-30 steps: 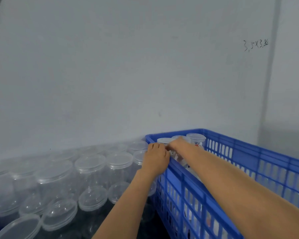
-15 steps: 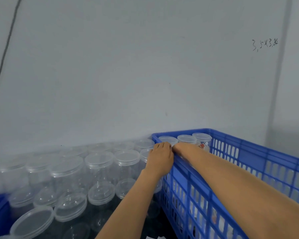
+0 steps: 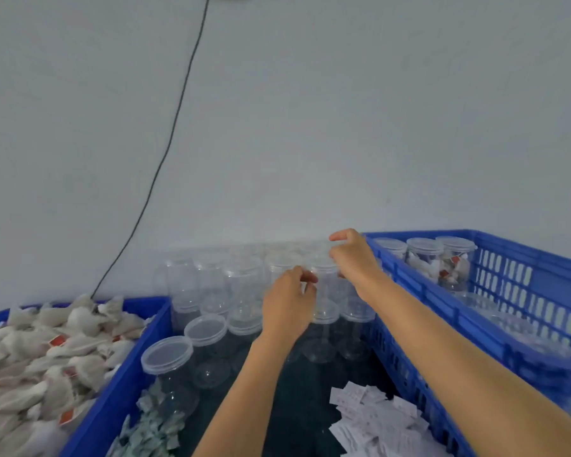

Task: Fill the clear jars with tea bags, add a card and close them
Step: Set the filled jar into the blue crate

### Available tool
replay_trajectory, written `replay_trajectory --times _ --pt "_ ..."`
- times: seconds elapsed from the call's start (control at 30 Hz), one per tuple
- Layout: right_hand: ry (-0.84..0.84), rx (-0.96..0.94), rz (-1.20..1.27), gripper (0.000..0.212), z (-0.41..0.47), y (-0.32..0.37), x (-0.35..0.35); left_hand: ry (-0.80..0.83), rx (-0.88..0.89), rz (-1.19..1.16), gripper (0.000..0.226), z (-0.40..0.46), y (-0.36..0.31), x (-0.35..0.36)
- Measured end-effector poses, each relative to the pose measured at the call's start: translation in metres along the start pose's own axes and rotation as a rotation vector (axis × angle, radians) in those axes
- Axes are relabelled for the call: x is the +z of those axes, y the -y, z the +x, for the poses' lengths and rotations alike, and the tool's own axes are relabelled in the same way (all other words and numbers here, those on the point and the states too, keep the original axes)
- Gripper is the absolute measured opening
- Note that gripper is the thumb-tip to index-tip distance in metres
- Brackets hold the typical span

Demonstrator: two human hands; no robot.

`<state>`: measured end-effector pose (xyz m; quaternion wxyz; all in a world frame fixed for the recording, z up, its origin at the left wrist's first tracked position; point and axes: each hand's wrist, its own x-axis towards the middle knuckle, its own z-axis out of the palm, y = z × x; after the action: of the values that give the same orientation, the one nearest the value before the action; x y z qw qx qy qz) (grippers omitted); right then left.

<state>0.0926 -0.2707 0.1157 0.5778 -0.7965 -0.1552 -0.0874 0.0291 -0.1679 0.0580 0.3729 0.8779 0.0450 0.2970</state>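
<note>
Reaching for a fresh empty jar (image 3: 322, 278) from the stack of clear jars (image 3: 231, 291) massed against the wall; filling not yet begun on this one, by the look of it. Left hand (image 3: 289, 303) with fingers curled close at the jar's side, right hand (image 3: 355, 258) arched over its lid, thumb and forefinger apart; hard to tell whether either actually grips yet. Next, probably: closing both hands on the jar, lifting it free of its neighbours without toppling them, twisting off the lid.

Tea bags (image 3: 47, 351) heaped in a blue bin (image 3: 119, 384) at the left edge. Cards (image 3: 373, 417) scattered on the dark bench (image 3: 294, 407) near the front. Filled jars (image 3: 442, 262) upright in the far corner of the blue crate (image 3: 524, 291) on the right. Behind, a plain pale wall (image 3: 310, 127) with a black cable (image 3: 165, 153) running down.
</note>
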Motion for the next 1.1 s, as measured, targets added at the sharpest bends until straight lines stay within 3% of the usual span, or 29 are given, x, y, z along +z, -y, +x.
replay_trajectory --times 0.27,0.4,0.5,0.63,0.87,1.1 --pt "0.113 0.185 0.158 0.022 -0.084 -0.058 0.069 -0.079 -0.272 0.106 0.022 -0.106 0.094 -0.063" --pt "0.165 0.237 0.236 0.026 -0.107 -0.078 0.117 -0.239 -0.355 0.133 0.022 -0.116 0.134 -0.087" --pt "0.218 0.245 0.294 0.029 -0.116 -0.085 0.157 -0.364 -0.347 0.148 0.042 -0.111 0.159 -0.098" --pt "0.308 0.237 0.332 0.035 -0.126 -0.086 0.209 -0.388 -0.437 0.127 0.074 -0.103 0.183 -0.102" --pt "0.387 0.301 0.392 0.053 -0.134 -0.091 0.262 -0.317 -0.312 0.116 0.091 -0.099 0.21 -0.083" --pt "0.434 0.261 0.448 0.05 -0.137 -0.092 0.26 -0.391 -0.277 0.077 0.095 -0.1 0.218 -0.07"
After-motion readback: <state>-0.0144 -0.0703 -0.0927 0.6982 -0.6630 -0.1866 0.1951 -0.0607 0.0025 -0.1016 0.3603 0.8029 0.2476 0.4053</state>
